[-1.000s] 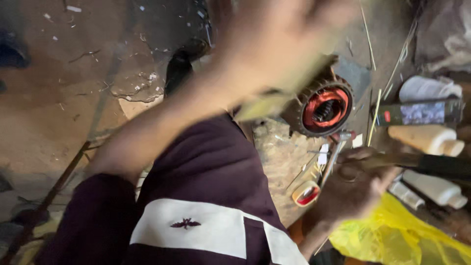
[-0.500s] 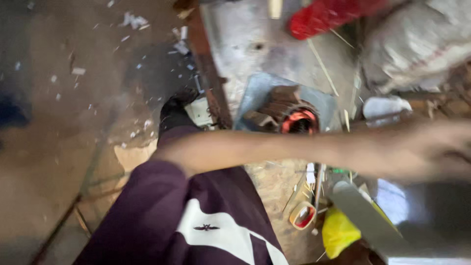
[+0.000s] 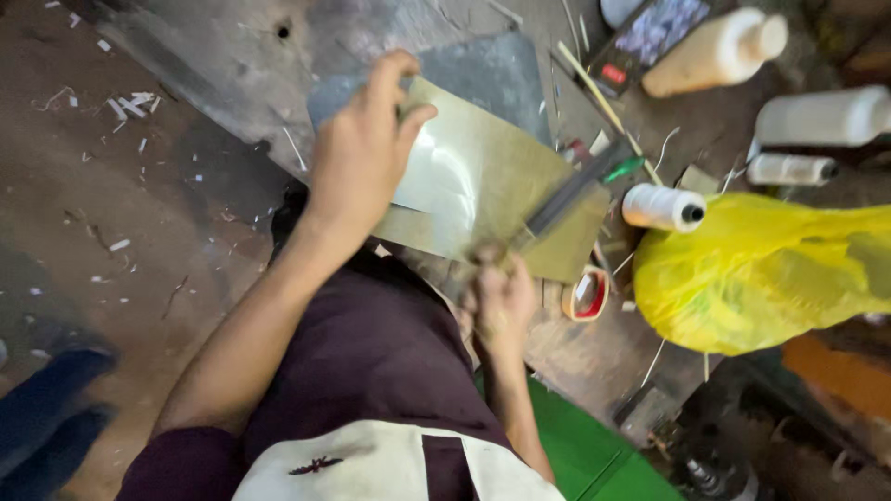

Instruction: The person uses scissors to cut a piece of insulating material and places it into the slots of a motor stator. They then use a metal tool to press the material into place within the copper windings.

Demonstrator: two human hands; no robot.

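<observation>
We see the left hand (image 3: 364,153) reaching forward from a bare forearm, its fingers and thumb pinched on the far left edge of a pale olive sheet (image 3: 487,190), which lies flat and slightly glossy over a grey slab (image 3: 506,70). The right hand (image 3: 501,301) sits close to the body, closed around the handle of a long dark blade (image 3: 575,190) that slants up and to the right across the sheet's right part; the handle itself is blurred.

The sheet rests on a worn, stained floor (image 3: 186,186) scattered with small white scraps. Just right of it stand a white thread spool (image 3: 661,206) and a small red-rimmed tape roll (image 3: 585,295), with a yellow plastic bag (image 3: 770,274) touching the spool's side. Farther up we see 1 tan bottle (image 3: 719,51) and 2 white bottles (image 3: 821,116), well apart from the hands.

The sheet's right edge is crowded by the spool, roll and bag; its left edge faces open floor. A green mat (image 3: 585,445) lies near the person's right elbow.
</observation>
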